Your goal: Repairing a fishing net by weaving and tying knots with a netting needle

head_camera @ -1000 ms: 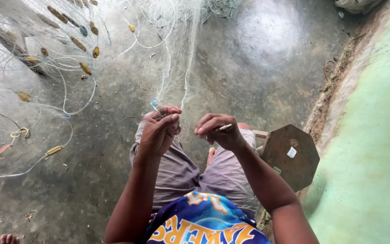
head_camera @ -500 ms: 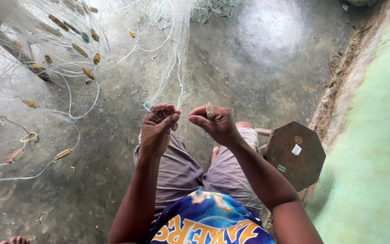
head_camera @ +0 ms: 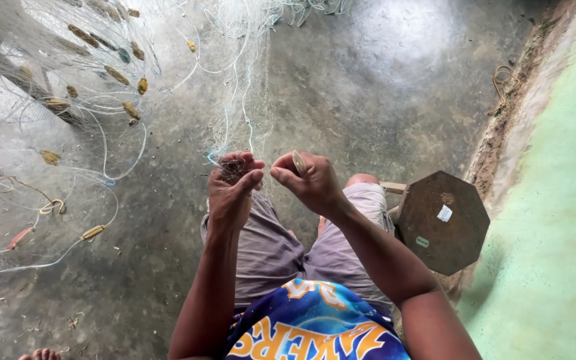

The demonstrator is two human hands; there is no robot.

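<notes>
A fine pale fishing net with small yellow-brown floats hangs and spreads over the concrete floor at the upper left. My left hand pinches a bunched strand of the net in front of my knees. Close beside it, my right hand is closed around a small flat netting needle, whose tip shows above the fingers. The two hands nearly touch. Thin threads run up from my left hand into the hanging net.
A brown octagonal wooden stool stands to my right. A green painted wall runs along the right edge. White cord with orange and yellow floats lies on the floor at left. Someone's toes show at the bottom left.
My right hand has moved closer to the left hand and turned, bringing the needle upright. My left hand keeps its pinch on the net.
</notes>
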